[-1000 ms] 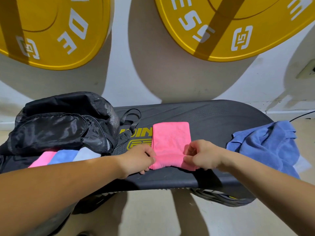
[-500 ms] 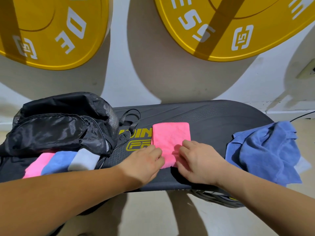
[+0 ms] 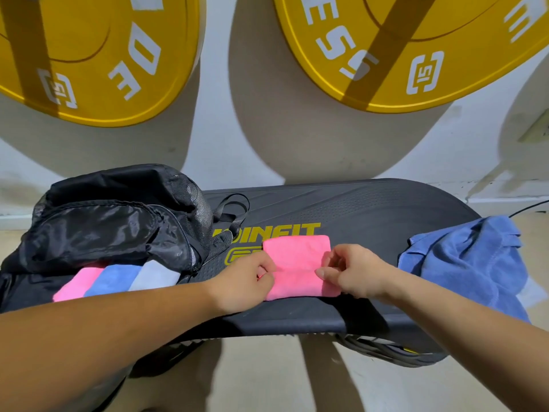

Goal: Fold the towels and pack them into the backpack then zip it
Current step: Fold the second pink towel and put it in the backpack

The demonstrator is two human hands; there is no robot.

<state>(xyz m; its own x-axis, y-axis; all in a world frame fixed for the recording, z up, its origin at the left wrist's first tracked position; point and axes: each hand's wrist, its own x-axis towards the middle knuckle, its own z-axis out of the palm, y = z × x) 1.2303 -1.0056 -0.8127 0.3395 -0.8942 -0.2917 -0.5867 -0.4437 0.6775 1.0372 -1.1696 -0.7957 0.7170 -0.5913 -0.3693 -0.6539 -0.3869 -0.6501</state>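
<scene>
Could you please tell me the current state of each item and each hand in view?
Pink towel: partly folded, lying flat on the black board.
Left hand: pinches the pink towel's left edge.
Right hand: pinches its right edge.
Backpack: unzipped, open.
Packed towels: three, folded, side by side in the backpack.
Blue towel: crumpled, unfolded, at the board's right end.

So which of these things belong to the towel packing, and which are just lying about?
In the job: pink towel, pinched by left hand and right hand; crumpled blue towel; backpack; folded towels in it.
Lying about: yellow weight plates; black board underneath.
</scene>
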